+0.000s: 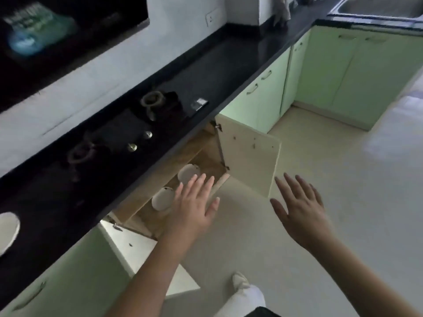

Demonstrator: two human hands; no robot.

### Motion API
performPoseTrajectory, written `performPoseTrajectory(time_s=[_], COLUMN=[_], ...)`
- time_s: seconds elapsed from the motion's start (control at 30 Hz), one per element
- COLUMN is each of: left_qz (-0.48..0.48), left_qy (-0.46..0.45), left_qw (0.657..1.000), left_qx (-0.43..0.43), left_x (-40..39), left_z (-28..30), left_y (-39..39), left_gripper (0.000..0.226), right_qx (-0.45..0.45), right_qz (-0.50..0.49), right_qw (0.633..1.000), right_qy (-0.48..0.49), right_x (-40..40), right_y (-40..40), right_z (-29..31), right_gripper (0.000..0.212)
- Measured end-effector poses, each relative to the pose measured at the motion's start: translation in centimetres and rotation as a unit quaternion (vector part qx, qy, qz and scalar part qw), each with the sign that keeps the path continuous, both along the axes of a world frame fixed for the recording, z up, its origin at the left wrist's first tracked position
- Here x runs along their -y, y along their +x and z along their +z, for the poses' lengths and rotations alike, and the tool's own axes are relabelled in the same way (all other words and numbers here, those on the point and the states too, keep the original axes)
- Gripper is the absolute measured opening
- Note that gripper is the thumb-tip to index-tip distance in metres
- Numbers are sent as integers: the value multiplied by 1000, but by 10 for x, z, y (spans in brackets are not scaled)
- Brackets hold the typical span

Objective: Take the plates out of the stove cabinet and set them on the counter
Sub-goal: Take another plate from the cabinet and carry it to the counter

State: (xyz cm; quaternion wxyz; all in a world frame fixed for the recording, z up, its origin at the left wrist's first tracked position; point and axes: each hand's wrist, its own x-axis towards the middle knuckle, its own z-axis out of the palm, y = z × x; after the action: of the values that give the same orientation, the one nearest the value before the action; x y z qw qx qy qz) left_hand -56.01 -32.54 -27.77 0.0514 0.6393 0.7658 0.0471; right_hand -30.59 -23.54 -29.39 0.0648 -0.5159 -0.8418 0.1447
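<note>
Both hands, left point(194, 202) and right point(302, 207), spread empty before the open cabinet point(206, 156) holding two plates point(188, 173).

In front of me the black counter point(240, 58) runs along the wall. At its left end one white plate point(8, 232) lies flat on it, next to the built-in stove point(119, 138). Under the stove, the open cabinet has a wooden shelf point(206, 163), and two white plates point(188, 173) stand on it, near the front edge.
</note>
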Motion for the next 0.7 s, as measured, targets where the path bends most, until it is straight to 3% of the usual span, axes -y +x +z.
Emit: performPoseTrajectory(time_s=[0.3,0.7], left_qz=[184,327], left_qy=[1,-12], left_qw=[982,945], left_qx=[29,-14], left_x=[41,53], left_z=[-36,-58], left_y=[-87,-149], left_gripper=[67,64], right_qx=[13,-7], right_qz=[241,431], right_qw=[970,902], right_qy=[34,10], right_x=[-46,-75], right_y=[-147,-295], right_z=[10,-23], right_gripper=[67,66])
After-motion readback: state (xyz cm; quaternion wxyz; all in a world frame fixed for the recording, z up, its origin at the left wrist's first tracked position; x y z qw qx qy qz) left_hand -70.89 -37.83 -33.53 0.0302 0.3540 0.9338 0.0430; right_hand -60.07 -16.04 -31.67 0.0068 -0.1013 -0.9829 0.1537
